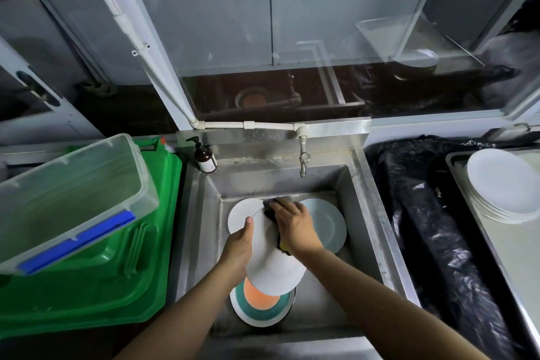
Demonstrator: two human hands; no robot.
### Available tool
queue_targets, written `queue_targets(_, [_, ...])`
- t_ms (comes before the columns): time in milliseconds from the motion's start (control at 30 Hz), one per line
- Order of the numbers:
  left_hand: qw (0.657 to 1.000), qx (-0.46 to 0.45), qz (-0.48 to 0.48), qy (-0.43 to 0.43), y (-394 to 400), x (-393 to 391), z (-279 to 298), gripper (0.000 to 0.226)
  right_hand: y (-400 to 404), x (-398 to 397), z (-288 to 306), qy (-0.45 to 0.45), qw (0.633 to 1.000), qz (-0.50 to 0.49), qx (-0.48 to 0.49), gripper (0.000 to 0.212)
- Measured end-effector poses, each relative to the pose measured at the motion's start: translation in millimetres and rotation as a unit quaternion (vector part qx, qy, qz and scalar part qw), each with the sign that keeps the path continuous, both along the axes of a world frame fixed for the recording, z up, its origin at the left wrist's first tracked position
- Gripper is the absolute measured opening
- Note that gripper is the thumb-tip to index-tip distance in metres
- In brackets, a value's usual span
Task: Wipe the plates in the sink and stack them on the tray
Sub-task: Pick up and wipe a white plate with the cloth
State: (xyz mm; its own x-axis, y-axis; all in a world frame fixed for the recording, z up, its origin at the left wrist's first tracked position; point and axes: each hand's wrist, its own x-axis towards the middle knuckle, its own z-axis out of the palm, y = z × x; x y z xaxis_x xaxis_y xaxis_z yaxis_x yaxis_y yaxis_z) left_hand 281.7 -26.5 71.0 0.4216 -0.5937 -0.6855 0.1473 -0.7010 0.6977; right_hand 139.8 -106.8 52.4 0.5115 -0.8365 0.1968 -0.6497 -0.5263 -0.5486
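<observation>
Over the steel sink (362,213) my left hand (238,245) grips the left rim of a white plate (273,267), thumb on top. My right hand (293,223) presses a dark sponge (270,209) with a yellow underside against that plate's upper right part. Below it in the basin lie a white plate (238,216) at the back left, a pale blue plate (330,226) at the right and an orange-and-teal plate (263,305) at the front. A stack of white plates (502,184) sits on the metal tray (514,245) at the right.
A tap (304,159) hangs over the sink's back edge, with a brown pump bottle (206,156) at the back left corner. A clear plastic box (67,199) rests on a green bin lid (117,280) at the left. Black plastic sheeting (432,228) lies between sink and tray.
</observation>
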Motion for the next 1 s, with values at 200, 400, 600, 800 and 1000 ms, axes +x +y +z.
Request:
queue_targets(200, [1.0,0.01,0.001,-0.01,-0.4,-3.6,0.3,0.05,16.8,11.7,17.0,-0.037,0.998,0.027,-0.038,0.035])
queue_targets(400, [0.998,0.03,0.038,0.049,6.4,0.5,-5.4,0.061,1.8,-5.3,-5.4,-0.035,0.997,0.053,-0.048,0.031])
queue_targets(600, [0.996,0.03,0.062,0.056,6.7,4.3,4.2,0.05,-4.6,-12.5,-5.4,-0.012,0.996,-0.067,0.055,0.035])
queue_targets(800, [0.988,-0.001,0.106,0.113,-4.6,5.1,0.5,0.066,33.0,0.0,8.6,-0.057,0.981,0.12,-0.141,0.03])
queue_targets(1000, [0.991,0.023,0.094,0.089,0.9,8.3,12.6,0.06,1.1,-24.2,-6.8,-0.038,0.994,-0.09,0.054,0.034])
